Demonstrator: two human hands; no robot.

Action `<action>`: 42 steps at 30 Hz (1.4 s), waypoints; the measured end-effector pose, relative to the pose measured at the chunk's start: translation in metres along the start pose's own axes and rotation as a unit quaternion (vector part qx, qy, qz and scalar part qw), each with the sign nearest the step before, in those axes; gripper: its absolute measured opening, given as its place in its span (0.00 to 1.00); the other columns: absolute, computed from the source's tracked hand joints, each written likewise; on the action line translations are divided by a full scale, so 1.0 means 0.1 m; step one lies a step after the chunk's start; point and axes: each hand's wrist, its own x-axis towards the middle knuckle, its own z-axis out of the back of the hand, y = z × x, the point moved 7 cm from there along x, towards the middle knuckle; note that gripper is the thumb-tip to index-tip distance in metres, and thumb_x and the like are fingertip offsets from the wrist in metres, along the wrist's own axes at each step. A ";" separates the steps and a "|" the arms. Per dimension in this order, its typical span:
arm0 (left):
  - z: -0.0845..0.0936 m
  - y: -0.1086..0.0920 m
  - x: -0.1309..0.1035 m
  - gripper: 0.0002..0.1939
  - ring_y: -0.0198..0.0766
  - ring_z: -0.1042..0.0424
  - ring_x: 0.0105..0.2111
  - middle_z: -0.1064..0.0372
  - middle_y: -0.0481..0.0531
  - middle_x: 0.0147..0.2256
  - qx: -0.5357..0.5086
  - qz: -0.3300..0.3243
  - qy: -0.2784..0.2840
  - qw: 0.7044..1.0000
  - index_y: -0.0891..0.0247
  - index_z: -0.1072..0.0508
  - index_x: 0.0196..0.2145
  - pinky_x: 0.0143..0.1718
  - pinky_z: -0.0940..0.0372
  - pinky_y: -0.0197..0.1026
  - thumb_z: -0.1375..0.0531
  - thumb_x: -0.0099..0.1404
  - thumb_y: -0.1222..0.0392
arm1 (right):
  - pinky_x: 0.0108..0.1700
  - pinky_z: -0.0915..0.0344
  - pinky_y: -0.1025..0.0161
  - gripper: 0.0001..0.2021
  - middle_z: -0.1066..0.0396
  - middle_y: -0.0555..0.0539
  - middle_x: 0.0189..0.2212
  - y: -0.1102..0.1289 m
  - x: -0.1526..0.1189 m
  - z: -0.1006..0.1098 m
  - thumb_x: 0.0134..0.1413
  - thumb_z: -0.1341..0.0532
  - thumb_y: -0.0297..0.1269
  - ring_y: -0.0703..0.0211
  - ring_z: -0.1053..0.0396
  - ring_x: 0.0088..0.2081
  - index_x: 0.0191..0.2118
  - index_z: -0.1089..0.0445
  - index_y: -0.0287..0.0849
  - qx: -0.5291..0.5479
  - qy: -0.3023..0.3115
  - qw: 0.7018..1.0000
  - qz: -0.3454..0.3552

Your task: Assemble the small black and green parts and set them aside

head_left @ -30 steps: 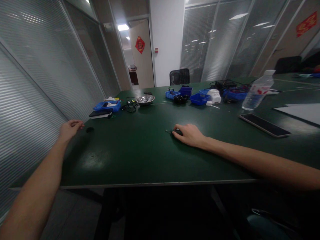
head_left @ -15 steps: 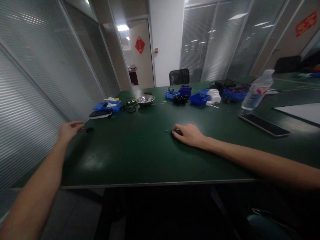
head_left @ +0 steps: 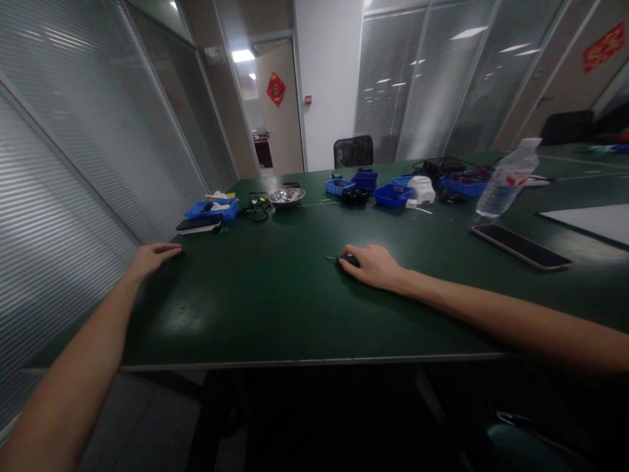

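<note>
My right hand rests on the green table, its fingers wrapped round the dark handle of a screwdriver whose thin metal shaft points left. At the table's left side, my left hand has its fingers pressed together around a small dark object that is mostly hidden by the fingertips. Just beyond that hand lies a black and white box-like item in front of a blue tray.
A metal bowl, black cables and blue bins stand along the back. To the right are a water bottle, a phone and a white sheet. The table's front edge runs below the hands.
My left hand has moved right to where the small dark object lay, and its fingers have closed over it. My right hand has stayed in place with the screwdriver.
</note>
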 end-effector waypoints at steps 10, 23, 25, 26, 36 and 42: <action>-0.04 0.07 0.07 0.28 0.44 0.27 0.37 0.18 0.51 0.38 0.057 -0.002 0.011 0.998 0.66 0.17 0.55 0.36 0.38 0.40 0.33 0.66 0.43 | 0.35 0.40 0.60 0.23 0.20 0.44 0.35 0.00 0.00 0.00 0.75 0.48 0.54 0.52 0.25 0.33 0.59 0.27 0.45 -0.007 0.007 1.000 -0.003; 0.03 0.15 0.05 0.22 0.47 0.26 0.44 0.18 0.53 0.42 0.027 0.037 -0.011 0.999 0.68 0.16 0.49 0.42 0.37 0.41 0.30 0.65 0.48 | 0.36 0.40 0.59 0.22 0.20 0.44 0.35 0.01 0.00 0.00 0.75 0.47 0.54 0.50 0.24 0.34 0.59 0.27 0.46 -0.012 0.000 1.000 0.001; 0.04 0.18 0.05 0.22 0.48 0.25 0.46 0.18 0.54 0.43 0.012 0.044 -0.011 0.999 0.68 0.16 0.49 0.45 0.36 0.42 0.29 0.64 0.49 | 0.35 0.40 0.60 0.22 0.20 0.45 0.34 0.00 0.00 -0.01 0.75 0.47 0.54 0.51 0.25 0.33 0.59 0.27 0.46 -0.008 0.003 1.000 0.002; 0.04 0.18 0.05 0.21 0.48 0.25 0.47 0.18 0.54 0.44 0.006 0.046 -0.011 0.999 0.67 0.16 0.48 0.47 0.36 0.43 0.29 0.64 0.49 | 0.35 0.41 0.60 0.22 0.20 0.45 0.34 0.00 0.00 -0.01 0.76 0.47 0.54 0.52 0.25 0.33 0.59 0.27 0.46 -0.006 0.003 1.000 0.002; -0.03 0.24 0.04 0.23 0.48 0.26 0.47 0.19 0.57 0.45 -0.094 0.101 -0.004 0.990 0.70 0.17 0.47 0.51 0.34 0.46 0.28 0.58 0.53 | 0.34 0.41 0.60 0.22 0.20 0.45 0.34 0.02 0.00 0.01 0.76 0.48 0.54 0.52 0.26 0.32 0.58 0.27 0.45 0.000 0.008 1.000 0.000; -0.06 0.25 0.10 0.21 0.45 0.27 0.39 0.21 0.54 0.35 -0.106 0.124 -0.033 0.986 0.71 0.17 0.47 0.42 0.32 0.43 0.29 0.57 0.57 | 0.36 0.41 0.61 0.22 0.20 0.45 0.35 0.01 0.00 0.02 0.76 0.47 0.54 0.52 0.25 0.33 0.58 0.27 0.46 -0.017 0.001 1.000 -0.006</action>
